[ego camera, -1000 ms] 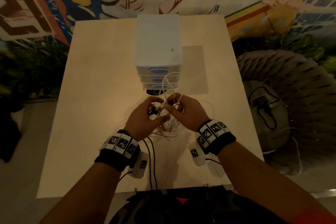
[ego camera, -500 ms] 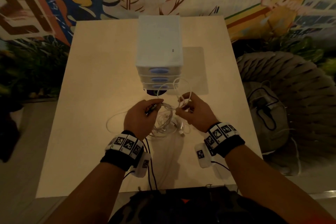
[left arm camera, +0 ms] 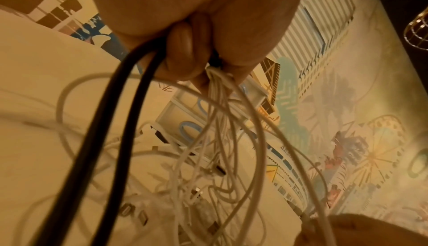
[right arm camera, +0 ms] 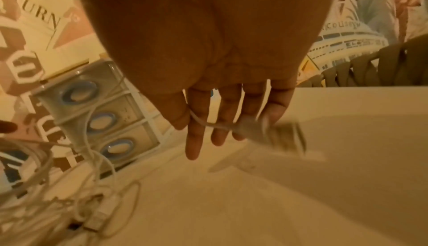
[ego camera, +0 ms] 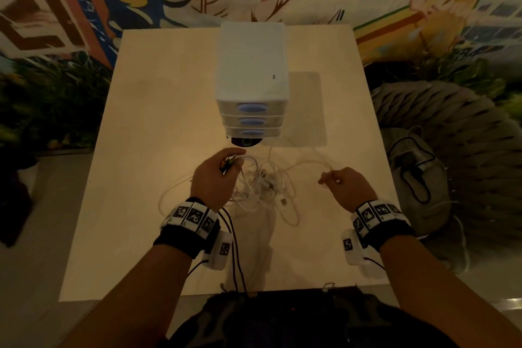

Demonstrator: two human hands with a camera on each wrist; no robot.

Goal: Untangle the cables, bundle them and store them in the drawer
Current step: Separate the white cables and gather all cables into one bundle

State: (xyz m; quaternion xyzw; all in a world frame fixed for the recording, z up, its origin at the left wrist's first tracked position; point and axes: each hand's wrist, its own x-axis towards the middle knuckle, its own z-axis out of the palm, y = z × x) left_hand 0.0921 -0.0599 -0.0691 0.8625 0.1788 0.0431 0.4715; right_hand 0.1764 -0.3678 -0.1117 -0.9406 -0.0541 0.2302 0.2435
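Untangling is barely underway: the left hand (ego camera: 216, 178) clamps a bunch of white cables (ego camera: 262, 186) over the table (ego camera: 147, 110), while the right hand (ego camera: 348, 186) pinches one cable end, drawn out to the side. Nothing bundled yet, and the drawer unit (ego camera: 251, 118) sits closed just beyond.

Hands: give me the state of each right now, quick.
Left hand: closed, gripping a bunch of white cables above the tangle.
Right hand: pinching a single white cable near its plug end, other fingers fairly straight.
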